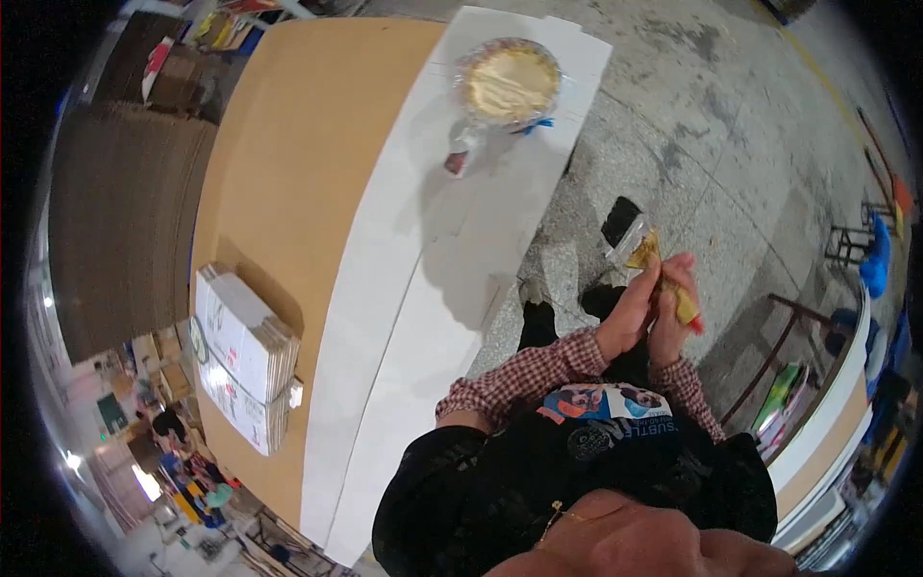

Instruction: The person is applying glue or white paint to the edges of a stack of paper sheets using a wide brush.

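a workshop with a worn grey floor (711,135) surrounds the person. nearest, in front of the body and above that floor, both hands meet on a flat paintbrush (645,252). its long axis slants across them: the black bristles (620,219) point away and to the left, while the red handle tip (696,325) juts out below and to the right. the left hand (630,313) has its fingers closed on the handle nearer the bristles; the right hand (666,327) curls around it nearer the red tip. how hard either one presses, i cannot tell.

left of the hands, a long white sheet (385,356) lies over a brown board (308,125). a strapped bundle of flat cartons (236,298) rests on the board. farther forward, on the sheet, a plastic-lined bowl (465,94) contains pale cream paste (512,85), well apart from the bristles, with the left hand the nearer to it. beyond the board stands a dark corrugated stack (125,231).
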`<state>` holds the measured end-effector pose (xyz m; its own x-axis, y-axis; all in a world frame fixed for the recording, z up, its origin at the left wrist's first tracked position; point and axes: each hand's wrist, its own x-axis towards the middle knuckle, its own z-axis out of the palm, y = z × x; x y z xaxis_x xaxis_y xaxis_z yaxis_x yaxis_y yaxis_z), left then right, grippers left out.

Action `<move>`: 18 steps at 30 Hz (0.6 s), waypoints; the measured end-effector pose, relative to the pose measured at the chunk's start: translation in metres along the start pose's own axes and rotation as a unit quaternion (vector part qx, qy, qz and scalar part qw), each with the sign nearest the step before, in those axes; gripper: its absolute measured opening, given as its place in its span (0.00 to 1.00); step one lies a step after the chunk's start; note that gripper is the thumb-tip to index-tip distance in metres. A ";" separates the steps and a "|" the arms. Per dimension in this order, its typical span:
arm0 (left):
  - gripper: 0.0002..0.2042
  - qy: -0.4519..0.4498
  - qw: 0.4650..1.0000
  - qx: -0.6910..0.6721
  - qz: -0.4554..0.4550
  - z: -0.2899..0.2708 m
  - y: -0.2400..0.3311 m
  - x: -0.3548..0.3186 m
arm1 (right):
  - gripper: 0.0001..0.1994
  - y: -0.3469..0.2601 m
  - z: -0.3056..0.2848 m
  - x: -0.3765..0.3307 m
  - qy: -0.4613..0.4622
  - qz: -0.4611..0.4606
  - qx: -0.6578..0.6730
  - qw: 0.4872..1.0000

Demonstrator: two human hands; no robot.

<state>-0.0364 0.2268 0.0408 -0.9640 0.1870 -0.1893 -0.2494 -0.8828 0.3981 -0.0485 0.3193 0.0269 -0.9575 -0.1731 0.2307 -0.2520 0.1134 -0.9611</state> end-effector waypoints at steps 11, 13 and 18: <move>0.29 -0.015 0.871 0.439 -0.219 -0.073 0.052 -0.090 | 0.11 -0.044 0.087 0.252 -0.123 -0.070 0.118 0.983; 0.30 0.058 0.910 0.395 -0.107 -0.109 0.036 -0.122 | 0.09 -0.032 0.135 0.296 -0.188 -0.158 0.026 0.969; 0.29 0.182 0.934 0.308 -0.021 -0.131 -0.014 -0.130 | 0.09 0.014 0.219 0.335 -0.270 -0.212 -0.117 0.932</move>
<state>0.1041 0.1580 -0.0579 -0.8851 -0.0419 -0.4635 -0.3998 -0.4413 0.8034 -0.3423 0.0486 0.0572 -0.5711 -0.7106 0.4111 -0.6754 0.1220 -0.7273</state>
